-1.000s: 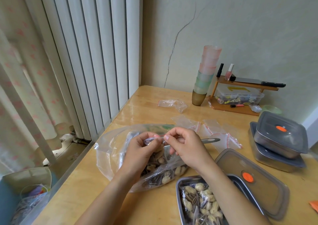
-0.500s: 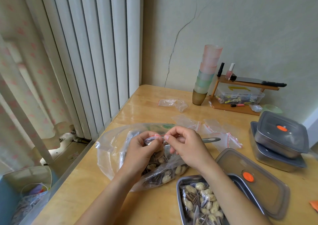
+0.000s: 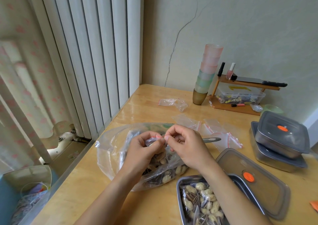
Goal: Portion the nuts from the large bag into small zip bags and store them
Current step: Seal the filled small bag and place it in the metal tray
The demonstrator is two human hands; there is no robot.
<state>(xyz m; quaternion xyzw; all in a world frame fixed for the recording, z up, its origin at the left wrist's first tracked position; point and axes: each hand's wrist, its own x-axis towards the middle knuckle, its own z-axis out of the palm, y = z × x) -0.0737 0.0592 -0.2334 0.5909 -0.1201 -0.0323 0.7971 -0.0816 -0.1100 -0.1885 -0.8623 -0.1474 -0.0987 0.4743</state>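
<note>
Almost nothing is changing over the last second. The left hand [image 3: 142,153] and right hand [image 3: 188,145] are staying put above the large bag [image 3: 110,154]. Both are pinching the red seal strip of a small zip bag [image 3: 154,139] between thumb and fingertips. The pinch point is barely shifting along the strip, so the sealing is probably still going on. Cannot tell whether the zip is fully closed. For the task, this looks like one filled portion being closed, with storing it likely coming next.

Containers:
- The large bag is lying open on the bench [image 3: 82,199], holding a pile of peanuts and striped seeds under the hands.
- An open steel box [image 3: 178,190] at near right is holding filled small bags [image 3: 201,200].
- Its lid [image 3: 261,185] is resting against the box's right side.
- Two closed steel boxes [image 3: 282,138] are sitting stacked at far right, contents hidden.
- Empty zip bags [image 3: 223,135] are lying just beyond the hands, and one more [image 3: 172,102] is lying farther back.
- A spoon handle [image 3: 212,139] is poking out behind the right hand.
</note>
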